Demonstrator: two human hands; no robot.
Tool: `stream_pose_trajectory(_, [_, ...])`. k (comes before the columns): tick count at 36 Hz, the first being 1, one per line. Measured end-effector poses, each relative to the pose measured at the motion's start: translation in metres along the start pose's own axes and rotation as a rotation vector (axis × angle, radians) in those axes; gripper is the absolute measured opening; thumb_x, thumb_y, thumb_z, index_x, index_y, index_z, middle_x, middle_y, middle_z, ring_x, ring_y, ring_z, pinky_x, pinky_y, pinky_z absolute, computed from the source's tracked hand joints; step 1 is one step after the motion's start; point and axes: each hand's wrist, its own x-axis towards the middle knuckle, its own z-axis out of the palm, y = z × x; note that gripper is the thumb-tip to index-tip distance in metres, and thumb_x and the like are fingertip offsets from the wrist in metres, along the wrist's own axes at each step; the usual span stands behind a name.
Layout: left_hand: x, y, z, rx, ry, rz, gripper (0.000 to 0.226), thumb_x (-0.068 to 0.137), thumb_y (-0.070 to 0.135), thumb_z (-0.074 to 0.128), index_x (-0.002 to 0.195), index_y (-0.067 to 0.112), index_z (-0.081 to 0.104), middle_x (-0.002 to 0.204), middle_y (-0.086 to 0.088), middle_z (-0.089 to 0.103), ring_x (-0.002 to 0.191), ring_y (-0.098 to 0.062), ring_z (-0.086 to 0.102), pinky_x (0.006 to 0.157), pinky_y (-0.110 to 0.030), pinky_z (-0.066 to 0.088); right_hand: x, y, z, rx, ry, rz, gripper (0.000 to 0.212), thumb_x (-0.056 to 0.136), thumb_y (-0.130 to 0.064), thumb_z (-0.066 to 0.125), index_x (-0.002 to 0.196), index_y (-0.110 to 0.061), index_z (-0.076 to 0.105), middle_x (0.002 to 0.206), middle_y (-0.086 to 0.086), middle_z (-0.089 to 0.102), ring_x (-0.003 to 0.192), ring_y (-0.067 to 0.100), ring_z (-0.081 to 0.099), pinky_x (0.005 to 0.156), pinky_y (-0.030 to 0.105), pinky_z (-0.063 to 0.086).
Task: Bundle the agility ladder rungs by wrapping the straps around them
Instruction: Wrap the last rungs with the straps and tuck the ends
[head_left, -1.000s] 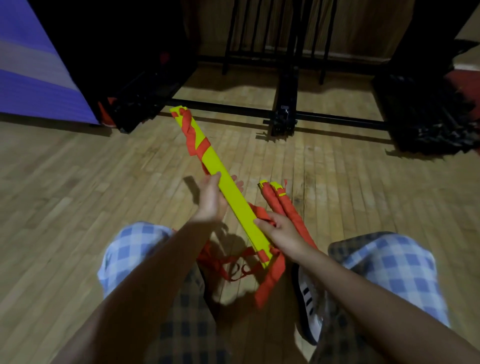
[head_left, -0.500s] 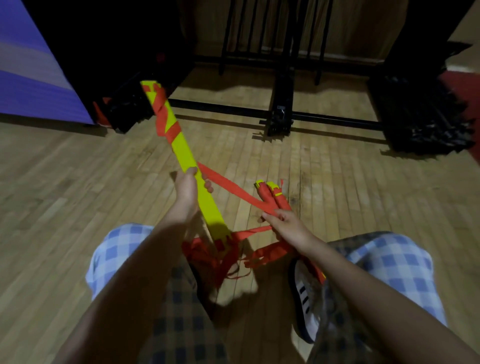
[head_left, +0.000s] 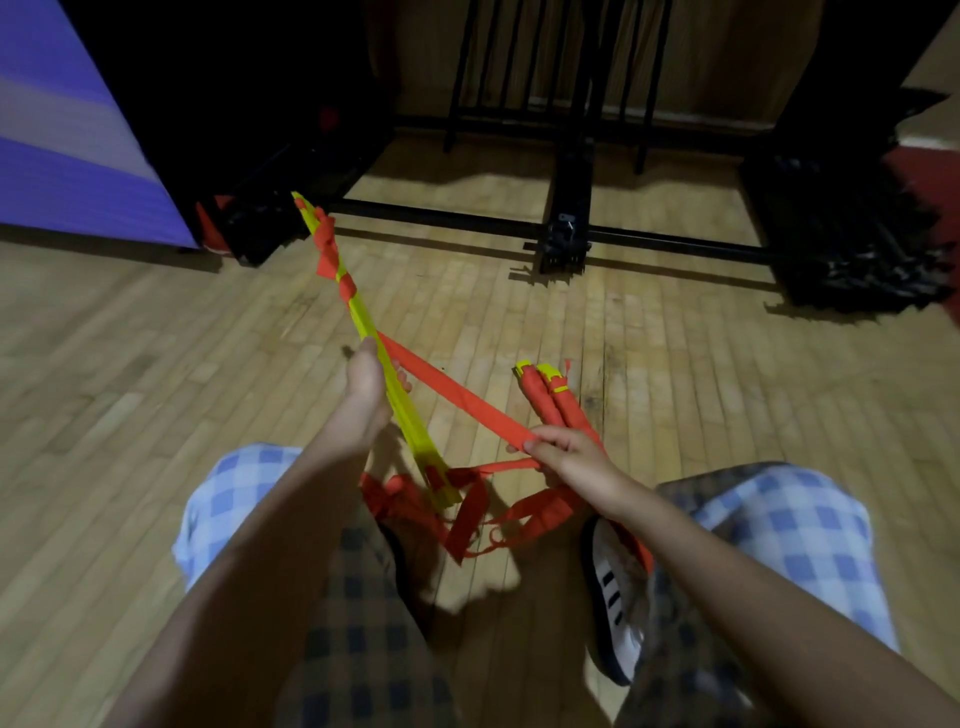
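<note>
progress: about midway | done: far end of rungs wrapped, one bundle lies finished on floor | left hand grasps rungs, held tilted above floor | right hand pinches strap taut | left: near half still bare

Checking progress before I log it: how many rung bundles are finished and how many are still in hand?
Fully orange-wrapped yellow rung bundle lying on the wooden floor: 1
Partly wrapped yellow plastic rung stack, held by left hand, orange strap pinched by right hand: 1
Total: 2
</note>
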Motion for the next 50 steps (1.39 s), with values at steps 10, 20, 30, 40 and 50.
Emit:
stream_pose_trajectory(10, [0.022, -0.016, -0.007, 0.308, 0.035, 0.147, 0.042, 0.052, 0.043, 0.083, 0.078, 0.015, 0.065, 0.096, -0.021, 0.071, 0.09, -0.035, 0.069, 0.085, -0.053, 0.056, -0.007, 0.002, 0.01, -0.077, -0.076, -0.012, 0.021, 0.101, -0.024, 0.05, 0.105, -0.022, 0.07, 0.078, -0.012, 0.059, 0.068, 0.001, 0.053, 0.063, 0.011, 0.038])
stream_pose_trajectory(20, [-0.002, -0.017, 0.014, 0.132, -0.111, 0.274, 0.028, 0.079, 0.001, 0.072, 0.101, 0.0, 0.056, 0.071, -0.012, 0.063, 0.056, -0.027, 0.062, 0.062, -0.046, 0.059, -0.01, 0.014, 0.018, 0.023, -0.316, 0.205, 0.034, 0.097, -0.042, 0.053, 0.071, -0.02, 0.057, 0.055, -0.005, 0.044, 0.045, 0.009, 0.042, 0.05, 0.022, 0.039])
stream_pose_trajectory(30, [-0.02, -0.009, 0.024, 0.146, -0.154, 0.413, 0.016, 0.086, -0.01, 0.056, 0.09, 0.003, 0.047, 0.059, -0.01, 0.048, 0.039, -0.021, 0.045, 0.042, -0.025, 0.038, -0.014, 0.031, 0.031, 0.069, -0.482, 0.37, 0.016, 0.092, -0.012, 0.059, 0.079, -0.004, 0.063, 0.053, -0.007, 0.036, 0.047, 0.008, 0.033, 0.051, 0.022, 0.03])
stream_pose_trajectory(40, [-0.024, -0.006, 0.022, 0.068, -0.139, 0.387, 0.017, 0.088, -0.01, 0.053, 0.083, 0.005, 0.047, 0.058, -0.008, 0.049, 0.039, -0.019, 0.045, 0.043, -0.025, 0.04, -0.011, 0.038, 0.041, -0.019, -0.38, 0.333, 0.018, 0.092, -0.013, 0.06, 0.091, 0.005, 0.062, 0.048, -0.008, 0.043, 0.043, 0.007, 0.038, 0.051, 0.022, 0.035])
stream_pose_trajectory(50, [-0.024, -0.005, 0.022, 0.011, -0.131, 0.375, 0.014, 0.088, -0.006, 0.056, 0.095, 0.004, 0.048, 0.062, -0.009, 0.051, 0.043, -0.02, 0.048, 0.047, -0.027, 0.042, -0.003, 0.056, 0.045, 0.038, -0.306, 0.252, 0.029, 0.088, -0.016, 0.065, 0.109, 0.004, 0.062, 0.054, -0.011, 0.058, 0.048, 0.003, 0.05, 0.064, 0.031, 0.042])
